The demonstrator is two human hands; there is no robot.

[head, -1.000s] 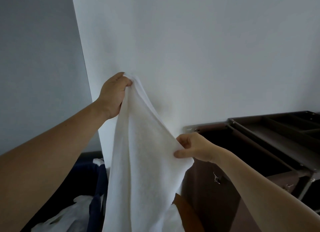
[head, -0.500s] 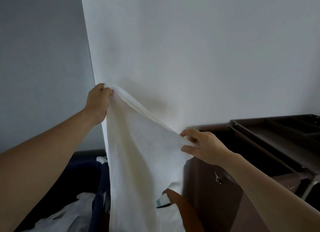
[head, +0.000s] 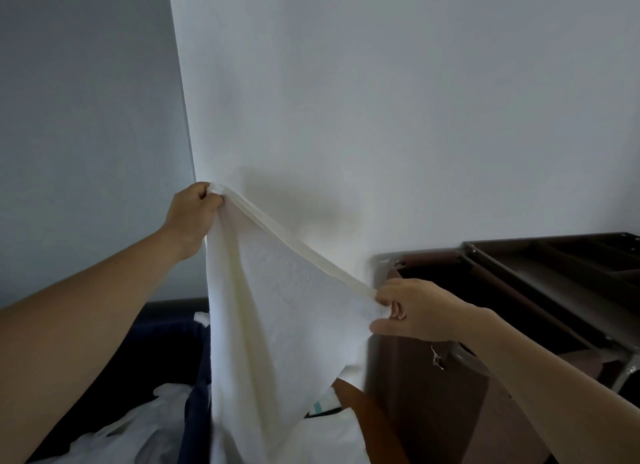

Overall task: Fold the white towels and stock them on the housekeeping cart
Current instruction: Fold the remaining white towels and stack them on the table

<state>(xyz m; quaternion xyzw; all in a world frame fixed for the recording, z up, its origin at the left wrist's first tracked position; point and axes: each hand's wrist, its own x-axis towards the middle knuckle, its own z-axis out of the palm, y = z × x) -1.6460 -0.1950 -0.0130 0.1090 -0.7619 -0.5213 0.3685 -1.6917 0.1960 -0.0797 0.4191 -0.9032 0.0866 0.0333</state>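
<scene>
Against the pale wall [head: 415, 117], white towel [head: 277, 325] hangs stretched between both hands. Left hand [head: 192, 217] clenches one top corner, raised. Right hand [head: 419, 309] pinches the other end of the hemmed edge, lower, just beside the brown housekeeping cart [head: 519, 290]. More white linen [head: 138, 429] lies below left.

Head camera — forward, slightly down.
</scene>
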